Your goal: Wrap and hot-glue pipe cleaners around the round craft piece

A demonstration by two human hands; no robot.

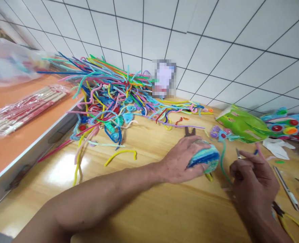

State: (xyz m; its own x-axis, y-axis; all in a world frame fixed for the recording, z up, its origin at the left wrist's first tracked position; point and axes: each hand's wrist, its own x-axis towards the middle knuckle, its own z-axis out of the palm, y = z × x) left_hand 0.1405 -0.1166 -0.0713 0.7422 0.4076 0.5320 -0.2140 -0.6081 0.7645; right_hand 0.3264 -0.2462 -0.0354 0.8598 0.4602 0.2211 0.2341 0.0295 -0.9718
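Observation:
My left hand [181,162] is wrapped round a rounded piece striped in blue, teal and pale green [205,158]; it looks made of fuzzy pipe cleaners. Under that hand lies a pair of pliers [190,132], its dark jaws showing behind and a bit of yellow handle in front. To the right, my right hand [255,180] is closed with bent fingers around a slim tool with a metal tip [238,153]; most of it is hidden in the palm. Between the hands a teal pipe cleaner [223,165] curves down on the wooden table [144,212].
A tangled heap of coloured pipe cleaners [119,87] spreads along the tiled wall. A phone [164,77] leans there. Rightward lie a green packet [243,125], white tissue [278,148], a craft knife [287,189] and yellow-handled pliers [288,219]. Wrapped sticks [25,109] lie left.

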